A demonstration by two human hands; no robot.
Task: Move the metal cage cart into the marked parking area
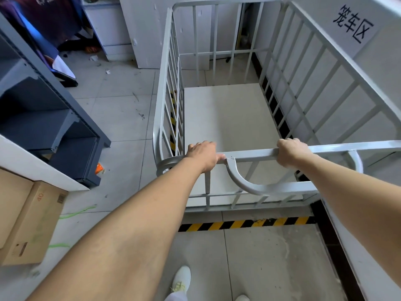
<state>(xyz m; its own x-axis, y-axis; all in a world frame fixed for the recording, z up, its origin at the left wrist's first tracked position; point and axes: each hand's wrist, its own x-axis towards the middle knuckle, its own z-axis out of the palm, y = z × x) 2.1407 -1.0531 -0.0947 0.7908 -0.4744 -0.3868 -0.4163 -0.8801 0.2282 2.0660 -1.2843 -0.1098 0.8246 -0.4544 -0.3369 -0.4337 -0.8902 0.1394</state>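
A grey metal cage cart (308, 88) with barred sides and a pale flat floor stands in front of me, close along the white wall on the right. My left hand (202, 155) grips the near top rail at its left end. My right hand (289, 154) grips the same rail further right. Yellow-black striped floor tape (245, 223) runs across the floor just behind the cart's near end, and another strip shows through the left bars (172, 118). A paper sign with black characters (352, 23) hangs on the wall above the cart.
A dark blue metal shelf unit (54, 127) stands at the left. A cardboard box (32, 222) sits at the lower left. White cabinets (138, 29) are beyond the cart. Green strap pieces and scraps lie on the tiled floor. My white shoes (181, 279) show below.
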